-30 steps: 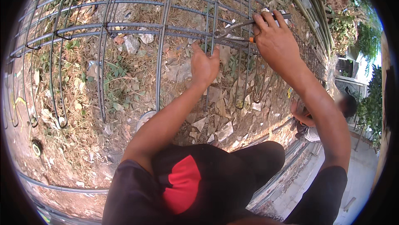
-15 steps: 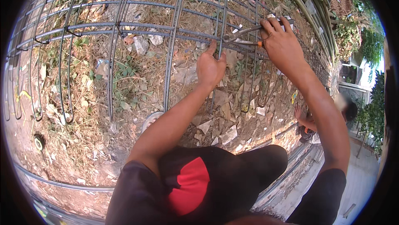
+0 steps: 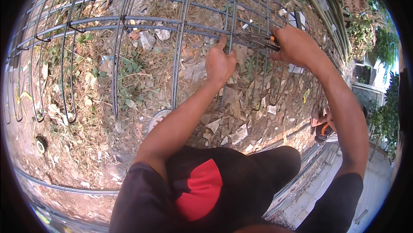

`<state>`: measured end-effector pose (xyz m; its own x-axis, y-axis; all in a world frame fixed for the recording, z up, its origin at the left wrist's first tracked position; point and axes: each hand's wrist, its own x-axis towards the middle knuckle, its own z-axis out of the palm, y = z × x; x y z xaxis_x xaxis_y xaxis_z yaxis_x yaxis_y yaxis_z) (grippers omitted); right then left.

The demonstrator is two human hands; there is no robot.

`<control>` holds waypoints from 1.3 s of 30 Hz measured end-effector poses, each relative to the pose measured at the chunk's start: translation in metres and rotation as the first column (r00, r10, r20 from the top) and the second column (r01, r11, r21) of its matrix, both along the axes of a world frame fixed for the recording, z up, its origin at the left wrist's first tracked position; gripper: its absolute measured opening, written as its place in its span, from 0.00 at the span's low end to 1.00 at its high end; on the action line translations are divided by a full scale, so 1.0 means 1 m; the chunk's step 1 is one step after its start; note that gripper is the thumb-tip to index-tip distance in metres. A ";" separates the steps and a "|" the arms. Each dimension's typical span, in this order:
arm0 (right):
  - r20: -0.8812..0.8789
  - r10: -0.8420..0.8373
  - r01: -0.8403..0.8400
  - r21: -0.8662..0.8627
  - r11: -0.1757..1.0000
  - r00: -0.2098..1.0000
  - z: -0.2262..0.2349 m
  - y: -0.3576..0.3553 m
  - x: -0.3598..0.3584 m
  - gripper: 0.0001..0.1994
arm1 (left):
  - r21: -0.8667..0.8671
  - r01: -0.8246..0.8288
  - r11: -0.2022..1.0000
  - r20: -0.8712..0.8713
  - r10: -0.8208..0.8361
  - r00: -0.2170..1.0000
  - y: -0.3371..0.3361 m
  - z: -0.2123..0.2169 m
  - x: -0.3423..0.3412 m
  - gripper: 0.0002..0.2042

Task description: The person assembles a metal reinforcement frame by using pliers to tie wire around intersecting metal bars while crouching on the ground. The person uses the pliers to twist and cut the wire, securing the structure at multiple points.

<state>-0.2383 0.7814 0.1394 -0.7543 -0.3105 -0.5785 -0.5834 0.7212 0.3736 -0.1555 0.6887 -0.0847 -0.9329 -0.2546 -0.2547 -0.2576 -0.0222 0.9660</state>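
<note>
The right hand (image 3: 296, 45), gripping pincers (image 3: 250, 39) at 1 o'clock, now swings their handles toward 3 o'clock, probably twisting at the rebar cage (image 3: 182, 23). The half-open left hand (image 3: 220, 64) braces nearby.

From afar I'm on the head view, a wide fisheye facing steeply down: dark clothing (image 3: 245, 172) along the bottom, left hand (image 3: 220, 65) and right hand (image 3: 297, 47) near, above centre, rebar cage (image 3: 181, 21) curving toward the upper-left rim.
</note>
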 end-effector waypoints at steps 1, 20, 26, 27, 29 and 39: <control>0.000 -0.008 0.008 -0.012 1.000 1.000 -0.001 0.002 0.002 0.18 | 0.025 0.011 1.000 0.038 -0.011 0.999 0.000 0.000 0.000 0.29; -0.076 0.306 -0.312 -0.096 0.945 0.949 -0.018 0.035 0.000 0.20 | -0.020 0.009 1.000 0.032 -0.009 0.999 0.003 -0.003 0.000 0.30; -0.276 0.576 -0.524 0.243 0.817 0.770 -0.019 0.021 -0.001 0.17 | -0.059 0.000 0.998 0.040 0.002 0.999 0.000 0.006 -0.002 0.30; -0.278 0.541 -0.449 0.332 0.830 0.794 -0.020 0.016 -0.005 0.18 | -0.041 0.013 0.999 0.064 -0.010 0.998 0.000 0.007 -0.002 0.30; -0.208 0.382 -0.351 0.174 0.920 0.900 -0.015 0.008 -0.010 0.20 | -0.007 0.036 0.999 0.096 -0.036 0.995 -0.001 0.008 -0.001 0.30; -0.359 0.478 -0.525 -0.038 0.850 0.801 -0.012 0.038 0.011 0.21 | 0.041 -0.037 0.998 -0.060 0.039 0.997 0.007 -0.008 -0.002 0.28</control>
<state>-0.2273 0.8196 0.1274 -0.6078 -0.7516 -0.2564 -0.7385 0.4162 0.5304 -0.1579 0.6952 -0.0929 -0.9367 -0.2811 -0.2089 -0.1971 -0.0698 0.9779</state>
